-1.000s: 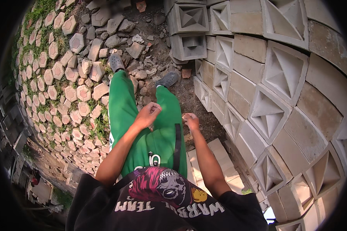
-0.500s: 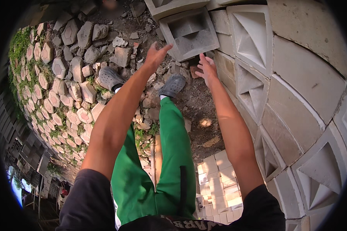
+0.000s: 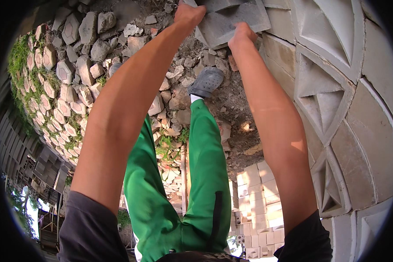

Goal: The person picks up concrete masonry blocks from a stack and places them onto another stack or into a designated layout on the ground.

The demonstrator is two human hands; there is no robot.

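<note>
A grey concrete block (image 3: 231,22) with a recessed, angular face lies at the top of the view, its far part cut off by the edge. My left hand (image 3: 189,15) grips its left side, the thumb over the rim and some fingers hidden. At the near right side my right hand (image 3: 242,36) is closed on the rim, with most fingers out of sight beneath or behind it. Rubble and soil show below the block's near edge.
A wall of stacked concrete blocks (image 3: 325,102) curves along the right. Broken stones (image 3: 100,50) and hexagonal pavers (image 3: 65,72) with grass lie at left. My grey clog (image 3: 206,82) stands on rubble; pale blocks (image 3: 260,196) are stacked lower right.
Both hands have gone from open beside the block to closed on its sides. The view has shifted, so the block sits higher and my left clog is mostly hidden by my forearm.
</note>
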